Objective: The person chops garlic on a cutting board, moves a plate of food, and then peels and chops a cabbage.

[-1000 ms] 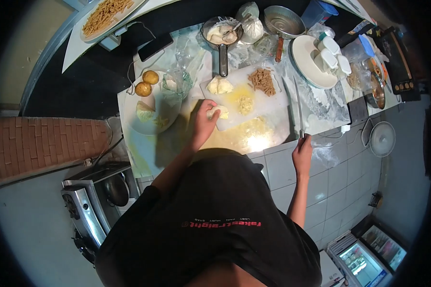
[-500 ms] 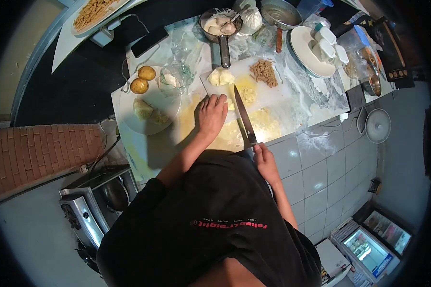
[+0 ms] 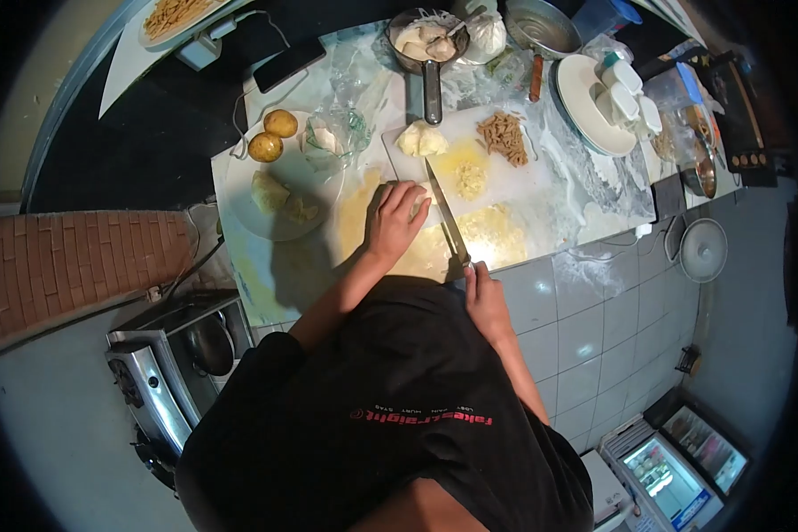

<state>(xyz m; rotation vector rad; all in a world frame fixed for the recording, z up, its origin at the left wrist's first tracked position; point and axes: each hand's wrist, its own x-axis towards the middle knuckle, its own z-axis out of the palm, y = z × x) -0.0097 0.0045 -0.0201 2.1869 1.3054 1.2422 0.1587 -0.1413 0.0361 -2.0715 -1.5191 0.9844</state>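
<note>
My right hand (image 3: pixel 486 297) grips the handle of a long kitchen knife (image 3: pixel 448 213); its blade slants up and left across the white cutting board (image 3: pixel 399 164). Beside the blade, my left hand (image 3: pixel 397 217) rests with bent fingers on a pale yellow food piece (image 3: pixel 424 191), which the fingers partly hide. Just above lies a larger pale yellow chunk (image 3: pixel 422 139). Small chopped yellow bits (image 3: pixel 470 180) are heaped right of the knife. Farther right on the board is a pile of brown strips (image 3: pixel 503 137).
A plate (image 3: pixel 306 226) at left holds potatoes (image 3: pixel 280 124) and pale green pieces (image 3: pixel 270 191). Behind the board stand a saucepan (image 3: pixel 432 89) with pale contents and a metal pan (image 3: pixel 545 31). White containers (image 3: pixel 623 105) sit on a plate at right. A phone (image 3: pixel 290 68) lies at back left.
The view has shifted slightly. The knife has moved closer to my left fingers, its blade now at the pale yellow piece. My left fingers look more spread over it.
</note>
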